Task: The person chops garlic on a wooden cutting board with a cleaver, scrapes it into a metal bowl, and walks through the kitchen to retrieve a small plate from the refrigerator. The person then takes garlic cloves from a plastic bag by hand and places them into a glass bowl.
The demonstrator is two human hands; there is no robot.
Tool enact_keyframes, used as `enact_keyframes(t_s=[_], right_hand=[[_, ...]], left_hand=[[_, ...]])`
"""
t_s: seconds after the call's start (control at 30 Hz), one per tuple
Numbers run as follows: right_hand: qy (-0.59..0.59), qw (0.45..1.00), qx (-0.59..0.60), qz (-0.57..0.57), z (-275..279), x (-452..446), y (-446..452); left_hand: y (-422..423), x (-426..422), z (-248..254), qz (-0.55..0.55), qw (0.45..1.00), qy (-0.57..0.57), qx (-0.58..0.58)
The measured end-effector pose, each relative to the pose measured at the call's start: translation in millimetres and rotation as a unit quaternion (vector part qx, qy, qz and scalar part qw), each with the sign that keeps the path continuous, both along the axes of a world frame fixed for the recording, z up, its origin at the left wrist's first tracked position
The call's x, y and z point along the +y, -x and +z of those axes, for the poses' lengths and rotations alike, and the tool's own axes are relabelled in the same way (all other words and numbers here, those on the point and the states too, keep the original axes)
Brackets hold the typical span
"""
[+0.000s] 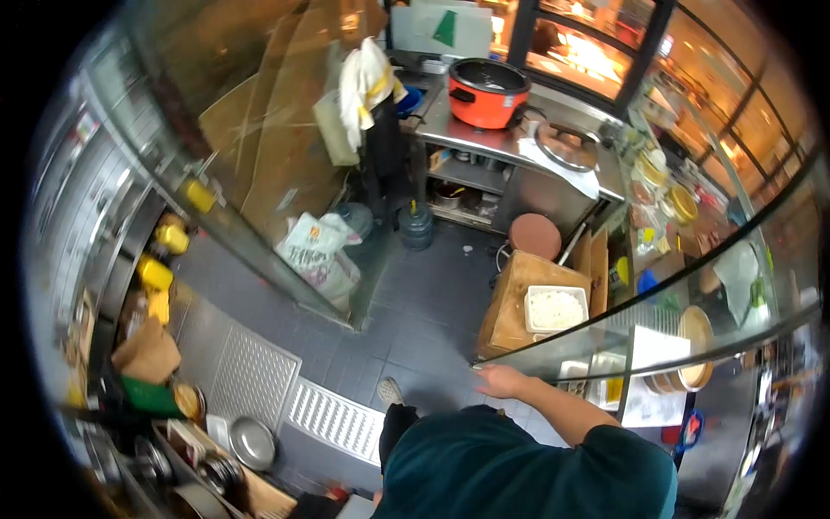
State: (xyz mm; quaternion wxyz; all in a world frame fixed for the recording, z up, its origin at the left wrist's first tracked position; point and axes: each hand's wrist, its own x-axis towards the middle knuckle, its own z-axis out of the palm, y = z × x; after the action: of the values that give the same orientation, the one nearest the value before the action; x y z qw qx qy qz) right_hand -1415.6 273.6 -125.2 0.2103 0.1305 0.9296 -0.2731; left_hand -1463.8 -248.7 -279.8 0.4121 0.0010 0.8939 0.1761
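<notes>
My right hand [500,381] is stretched out to the right, its fingers closed on the near edge of a glass door [605,316]. The door's dark edge curves away to the upper right. Just beyond the hand, a cardboard box [501,313] stands on the floor with a white tub of pale, grainy food [555,310] on top. My left hand does not show; my dark green shirt fills the bottom of the view.
Ahead, an orange-red cooker pot [488,108] and a metal lid [566,147] sit on a steel counter [432,128]. A white sack [320,259] leans by the left glass panel. Metal grates [333,415] and a steel bowl [252,443] lie at lower left.
</notes>
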Motion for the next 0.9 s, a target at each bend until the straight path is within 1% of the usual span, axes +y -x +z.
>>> enact_keyframes(t_s=[0.1,0.13,0.17,0.2,0.23,0.27,0.3,0.33,0.37,0.4,0.43,0.47,0.53,0.57,0.63,0.7,0.8,0.83,0.87,0.9], right_hand=[[0.004,0.990,-0.140,-0.029,44.4,-12.8,48.0],[0.027,0.992,-0.107,-0.063,42.4,-10.1,61.4],[0.053,0.991,-0.075,-0.097,34.5,-14.7,67.6],[0.080,0.987,-0.043,-0.131,25.5,-21.0,72.4],[0.064,0.986,-0.041,-0.148,12.6,-21.5,80.4],[0.051,0.982,-0.056,-0.174,9.6,-19.1,92.4],[0.039,0.977,-0.071,-0.198,15.2,-15.2,109.1],[0.027,0.972,-0.085,-0.219,17.1,-7.8,125.8],[0.030,0.970,-0.073,-0.230,13.5,1.6,141.6],[0.033,0.968,-0.058,-0.241,8.4,11.1,158.0],[0.039,0.966,-0.042,-0.253,3.3,20.0,176.0],[0.060,0.965,-0.041,-0.251,8.5,31.1,194.3],[0.093,0.964,-0.036,-0.248,27.2,68.5,224.7],[0.105,0.962,-0.035,-0.250,10.4,87.5,232.7],[0.103,0.960,-0.039,-0.258,2.1,132.1,246.7],[0.086,0.962,-0.026,-0.259,-14.1,182.1,258.6],[0.086,0.949,-0.058,-0.299,-21.0,264.0,268.0],[0.102,0.947,-0.079,-0.295,0.4,298.7,271.7],[0.069,0.949,-0.044,-0.305,-6.1,324.6,269.6],[0.067,0.940,-0.030,-0.333,10.6,353.8,271.5]], left_hand=[[151.8,0.1,0.0,-0.143,0.988,0.019,0.063],[202.7,8.1,0.7,-0.184,0.979,0.024,0.087],[251.2,20.8,7.6,-0.167,0.980,0.030,0.105],[298.0,47.2,28.6,-0.156,0.982,0.014,0.109],[338.7,73.6,44.5,-0.152,0.981,-0.008,0.123],[374.7,103.3,61.0,-0.179,0.971,-0.011,0.158],[402.2,136.3,80.9,-0.179,0.968,-0.036,0.174],[434.5,156.3,69.6,-0.199,0.961,-0.076,0.176],[447.1,195.0,95.2,-0.201,0.953,-0.115,0.197],[464.5,220.8,82.8,-0.206,0.948,-0.135,0.201],[481.3,249.1,76.5,-0.300,0.915,-0.133,0.233],[484.5,284.0,89.5,-0.297,0.921,-0.141,0.210],[488.1,341.6,72.6,-0.303,0.919,-0.162,0.194],[485.4,368.9,65.2,-0.313,0.916,-0.176,0.179],[472.5,426.2,78.0,-0.357,0.913,-0.142,0.137],[465.1,464.4,67.8,-0.392,0.894,-0.158,0.151],[474.4,516.9,69.0,-0.432,0.891,-0.129,0.057],[480.8,532.6,69.7,-0.435,0.891,-0.122,0.045],[487.3,553.0,67.5,-0.438,0.890,-0.120,0.034],[494.1,576.3,66.2,-0.441,0.889,-0.119,0.022]])
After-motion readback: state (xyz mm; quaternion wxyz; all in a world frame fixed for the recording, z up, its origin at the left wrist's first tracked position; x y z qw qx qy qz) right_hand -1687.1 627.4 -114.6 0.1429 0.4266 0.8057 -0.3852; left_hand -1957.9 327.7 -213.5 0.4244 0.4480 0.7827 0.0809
